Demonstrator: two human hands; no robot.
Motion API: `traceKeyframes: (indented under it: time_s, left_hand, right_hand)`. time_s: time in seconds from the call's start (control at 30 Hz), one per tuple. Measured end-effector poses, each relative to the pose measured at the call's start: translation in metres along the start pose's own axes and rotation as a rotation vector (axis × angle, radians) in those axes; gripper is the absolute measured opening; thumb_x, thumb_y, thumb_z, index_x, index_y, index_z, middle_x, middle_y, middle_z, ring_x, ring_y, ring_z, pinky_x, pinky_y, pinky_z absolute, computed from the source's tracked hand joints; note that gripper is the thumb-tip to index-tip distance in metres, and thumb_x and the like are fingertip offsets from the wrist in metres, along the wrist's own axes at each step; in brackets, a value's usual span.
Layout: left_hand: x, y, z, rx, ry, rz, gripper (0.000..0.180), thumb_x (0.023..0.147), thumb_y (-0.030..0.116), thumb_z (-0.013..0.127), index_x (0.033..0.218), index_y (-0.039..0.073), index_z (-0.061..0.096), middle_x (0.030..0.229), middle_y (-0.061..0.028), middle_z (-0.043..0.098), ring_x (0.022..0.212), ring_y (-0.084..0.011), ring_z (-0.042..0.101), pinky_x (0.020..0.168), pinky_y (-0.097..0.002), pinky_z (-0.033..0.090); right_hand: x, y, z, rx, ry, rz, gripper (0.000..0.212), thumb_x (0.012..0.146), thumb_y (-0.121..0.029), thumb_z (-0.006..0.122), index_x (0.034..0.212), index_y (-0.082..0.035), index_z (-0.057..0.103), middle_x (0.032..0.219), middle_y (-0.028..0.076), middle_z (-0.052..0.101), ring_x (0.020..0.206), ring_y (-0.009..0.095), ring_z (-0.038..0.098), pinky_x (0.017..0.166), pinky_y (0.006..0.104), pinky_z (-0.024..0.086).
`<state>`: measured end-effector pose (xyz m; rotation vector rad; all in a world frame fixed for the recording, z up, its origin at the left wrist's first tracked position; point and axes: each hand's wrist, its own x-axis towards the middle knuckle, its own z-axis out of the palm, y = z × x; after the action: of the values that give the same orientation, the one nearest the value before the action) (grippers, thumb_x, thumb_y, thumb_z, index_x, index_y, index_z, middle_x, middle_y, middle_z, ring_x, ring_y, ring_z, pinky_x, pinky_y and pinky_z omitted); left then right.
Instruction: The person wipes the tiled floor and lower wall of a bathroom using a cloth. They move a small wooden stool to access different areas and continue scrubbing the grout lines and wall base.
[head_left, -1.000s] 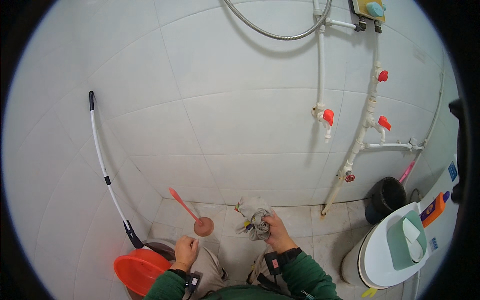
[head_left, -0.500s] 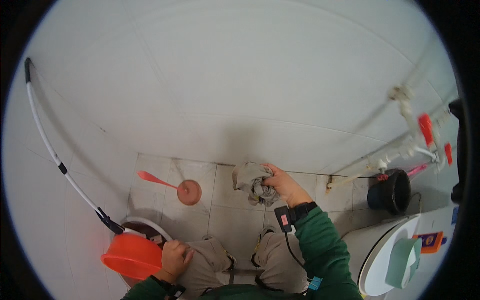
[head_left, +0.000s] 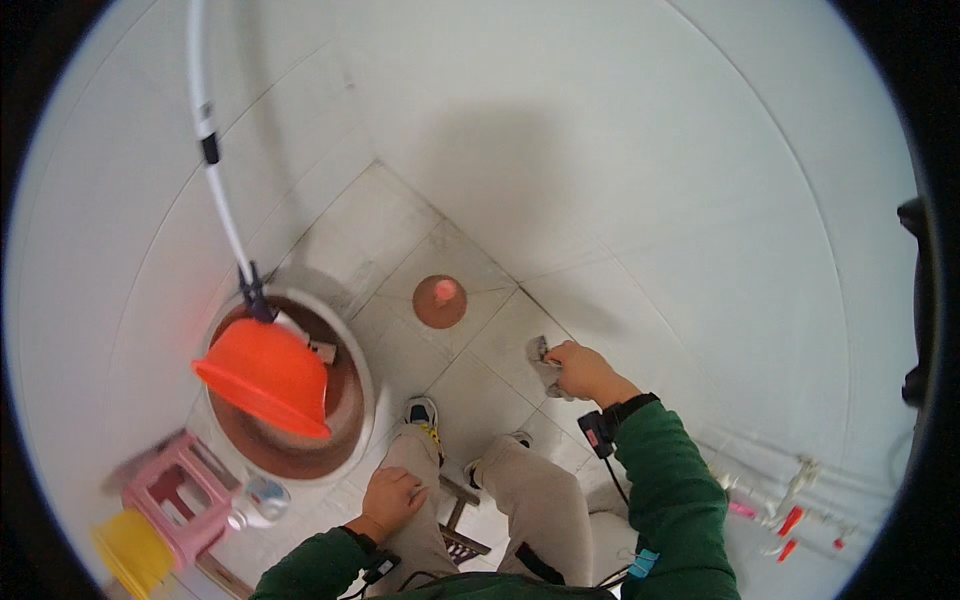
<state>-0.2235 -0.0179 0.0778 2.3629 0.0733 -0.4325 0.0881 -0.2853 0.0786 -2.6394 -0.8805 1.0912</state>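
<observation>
My right hand (head_left: 592, 374) grips a crumpled grey cloth (head_left: 546, 368), held out over the floor tiles near the wall. Part of the cloth is hidden by the fingers. My left hand (head_left: 393, 503) rests on my left knee with its fingers loosely bent and nothing visible in it. Left of the cloth, a plunger (head_left: 440, 303) with a round reddish-brown base stands on the tiles, its red handle pointing up toward me.
At left, a large round tub (head_left: 362, 400) with a pale rim holds a tilted orange basin (head_left: 268, 378). A white pole (head_left: 226, 205) leans there. Nearer are a pink stool (head_left: 182, 490), a yellow container (head_left: 133, 552) and a clear bottle (head_left: 264, 499). Pipes with red valve handles (head_left: 790, 520) run at lower right.
My view has turned left, bringing the whole tub, stool and bottle into sight. The cloth stays in my right hand and hangs in a narrower bunch. My left hand remains on the knee.
</observation>
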Motion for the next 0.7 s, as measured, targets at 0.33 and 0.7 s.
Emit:
traceKeyframes:
  time_s: [0.33, 0.7]
  left_hand:
    - [-0.043, 0.006, 0.008, -0.031, -0.084, -0.251, 0.020, 0.080, 0.028, 0.065, 0.076, 0.008, 0.067, 0.080, -0.0085, 0.062, 0.082, -0.0289, 0.059, 0.078, -0.0431, 0.041]
    - [-0.048, 0.094, 0.073, -0.297, 0.123, -0.643, 0.021, 0.077, 0.022, 0.066, 0.091, 0.007, 0.068, 0.098, -0.0109, 0.064, 0.098, -0.0308, 0.057, 0.089, -0.0446, 0.039]
  right_hand:
    - [0.005, -0.043, -0.058, -0.728, 0.030, -0.118, 0.016, 0.083, -0.017, 0.056, 0.086, -0.006, 0.068, 0.096, 0.010, 0.059, 0.097, 0.029, 0.057, 0.071, 0.0421, 0.053]
    - [0.112, -0.013, -0.079, -1.003, 0.142, -0.445, 0.018, 0.083, -0.016, 0.056, 0.089, -0.009, 0.071, 0.100, 0.005, 0.060, 0.100, 0.025, 0.051, 0.084, 0.0405, 0.041]
